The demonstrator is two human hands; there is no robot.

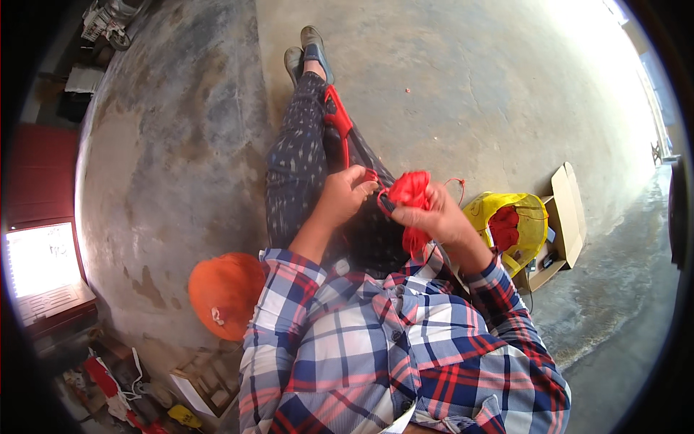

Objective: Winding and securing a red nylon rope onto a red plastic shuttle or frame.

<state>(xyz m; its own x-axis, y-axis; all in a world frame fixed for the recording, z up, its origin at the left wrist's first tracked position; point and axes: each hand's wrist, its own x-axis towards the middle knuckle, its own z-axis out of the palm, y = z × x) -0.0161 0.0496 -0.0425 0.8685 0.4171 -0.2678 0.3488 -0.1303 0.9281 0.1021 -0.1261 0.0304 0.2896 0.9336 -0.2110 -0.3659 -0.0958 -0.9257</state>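
A red bundle (410,189) of thin, soft-looking cord is being held above the dark trousers (295,159) by the right hand (450,220), its thumb and fingers being closed around the side of it while loose strands are being left to hang below. A red strip (337,119), supported along the outstretched legs, is being pinched near its lower end by the left hand (345,195), the thumb and fingertips being brought together with hardly any gap. The hands are being held just beside each other, with short red lengths showing between them. The step in hand, it is judged, is being done well if the strip is being steadied by the left hand, if the cord is being let out in short, evenly tensioned lengths, and if the bundle is being gripped lightly enough that no tangle is being drawn tight. The thin red curl (463,186) beyond the right hand is best being left clear of the fingers, since a snag is being risked there. As for writing, no brand or label is being shown legibly: dark marks are being carried by the yellow bag (536,224), in which more red cord (504,228) is being held, but they are too small to be made out, and no print is being noticed on the cardboard box (570,210) beside it.
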